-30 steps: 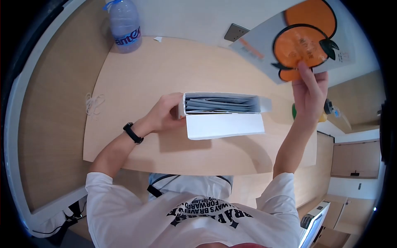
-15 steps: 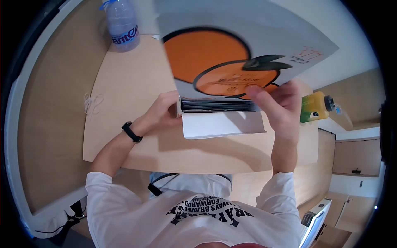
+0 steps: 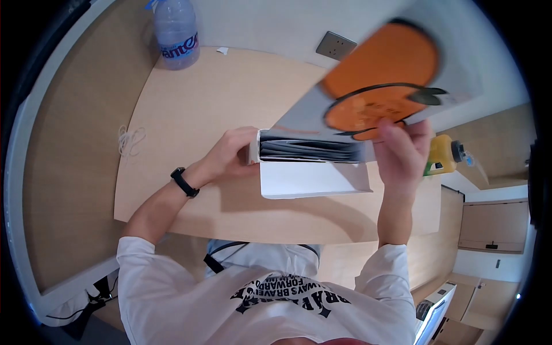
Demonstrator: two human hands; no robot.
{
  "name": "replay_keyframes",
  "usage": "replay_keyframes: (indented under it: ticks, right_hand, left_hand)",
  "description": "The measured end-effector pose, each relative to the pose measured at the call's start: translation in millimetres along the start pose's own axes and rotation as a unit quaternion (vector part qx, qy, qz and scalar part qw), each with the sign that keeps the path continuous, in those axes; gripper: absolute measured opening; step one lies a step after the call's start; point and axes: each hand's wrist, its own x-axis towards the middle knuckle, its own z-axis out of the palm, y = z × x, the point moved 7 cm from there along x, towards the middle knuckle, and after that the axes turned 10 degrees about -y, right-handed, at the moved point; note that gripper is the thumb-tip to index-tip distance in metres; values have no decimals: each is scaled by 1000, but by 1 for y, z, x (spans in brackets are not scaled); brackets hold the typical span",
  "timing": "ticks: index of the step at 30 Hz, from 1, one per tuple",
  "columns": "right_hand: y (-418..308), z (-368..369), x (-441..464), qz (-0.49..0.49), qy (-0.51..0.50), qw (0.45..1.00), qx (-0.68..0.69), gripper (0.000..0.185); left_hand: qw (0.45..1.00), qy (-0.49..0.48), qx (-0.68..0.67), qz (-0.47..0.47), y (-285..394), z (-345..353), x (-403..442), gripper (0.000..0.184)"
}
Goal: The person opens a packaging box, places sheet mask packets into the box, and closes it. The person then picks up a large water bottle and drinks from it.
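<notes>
My left hand [image 3: 238,150] is closed on the left end of a white box [image 3: 255,150]. The box's open side faces me, with its white flap [image 3: 313,181] hanging out. Several dark grey flat packets [image 3: 310,150] are stacked inside. Above the box's right part, my right hand [image 3: 405,149] pinches a thin, light grey printed sheet [image 3: 385,95] with orange fruit pictures, thumb in front. The sheet leans to the right and is blurred at its upper part. Whether it is a single sheet or a flat bag, I cannot tell. Its lower edge hides the box's top edge.
A large clear bottle [image 3: 177,37] stands at the desk's back left. White string [image 3: 132,141] and a paper scrap [image 3: 222,51] lie on the wooden desk [image 3: 230,86]. Beyond my right hand is a yellow-green bottle [image 3: 443,154]. A wall socket [image 3: 335,46] is at the back.
My right hand has moved right and slightly down, tilting the printed sheet to the right and uncovering the wall socket. My left hand and the box have shifted slightly right.
</notes>
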Motion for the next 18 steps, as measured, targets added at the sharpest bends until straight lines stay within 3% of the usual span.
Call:
replay_keyframes:
  ticks: [3,8,12,18]
  right_hand:
    - [-11,-7,-1,-51,-94,994,23,38]
    - [-15,4,-12,8,2,991,-133,29]
    - [-14,20,-7,12,-50,988,-145,27]
    - [-20,23,-7,-42,-17,988,-147,27]
  left_hand:
    - [1000,20,-20,-4,6,-3,2,42]
    - [999,-17,-20,-20,10,-2,2,43]
    - [1000,-9,-8,-14,11,-4,1,44]
    - [999,22,-22,-8,9,-3,3,41]
